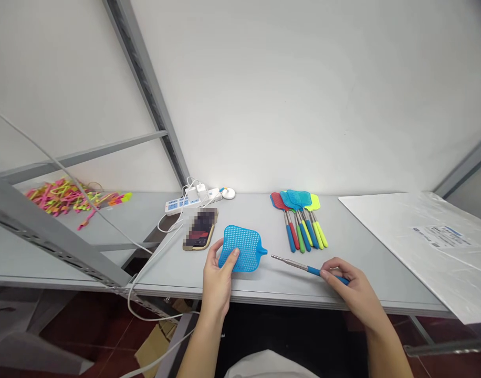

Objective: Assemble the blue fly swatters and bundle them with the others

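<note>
My left hand grips a blue perforated fly swatter head by its left side, thumb on top. Its short socket points right. Between the fingers of my right hand is a telescopic fly swatter handle, with a silver metal rod and a blue grip. The rod's tip lies just to the right of the socket, a small gap apart from it. Behind them on the shelf lies a pile of whole fly swatters in blue, red, green and yellow, heads toward the wall.
To the left lies a phone, with a white power strip and plugs behind it. A white cable hangs over the shelf edge. A wrapped white panel covers the right side. Colourful strips are heaped beyond the metal post.
</note>
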The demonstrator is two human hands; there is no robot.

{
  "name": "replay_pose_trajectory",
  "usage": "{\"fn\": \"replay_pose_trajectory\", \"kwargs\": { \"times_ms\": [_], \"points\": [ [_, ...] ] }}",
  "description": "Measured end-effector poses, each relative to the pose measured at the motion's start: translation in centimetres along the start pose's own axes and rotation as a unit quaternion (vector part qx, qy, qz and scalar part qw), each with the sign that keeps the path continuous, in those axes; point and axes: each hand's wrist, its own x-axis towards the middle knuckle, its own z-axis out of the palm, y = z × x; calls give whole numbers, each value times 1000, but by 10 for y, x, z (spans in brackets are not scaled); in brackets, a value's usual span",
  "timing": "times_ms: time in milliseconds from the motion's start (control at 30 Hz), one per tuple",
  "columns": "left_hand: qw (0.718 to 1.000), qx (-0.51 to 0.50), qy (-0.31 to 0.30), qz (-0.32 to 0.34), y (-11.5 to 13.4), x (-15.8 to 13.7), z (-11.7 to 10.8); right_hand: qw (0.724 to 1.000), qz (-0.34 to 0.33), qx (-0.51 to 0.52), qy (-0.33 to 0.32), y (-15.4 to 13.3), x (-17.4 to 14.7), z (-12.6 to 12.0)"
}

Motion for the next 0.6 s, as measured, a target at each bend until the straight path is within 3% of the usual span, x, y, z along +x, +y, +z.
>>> {"fn": "replay_pose_trajectory", "kwargs": {
  "times_ms": [267, 600],
  "points": [
    [999, 35, -36, 18, 5, -4, 3, 1000, -16, -24, -5, -9, 1, -1],
    [996, 71, 4, 56, 1, -6, 6, 1000, -2, -29, -4, -8, 0, -3]
  ]
}}
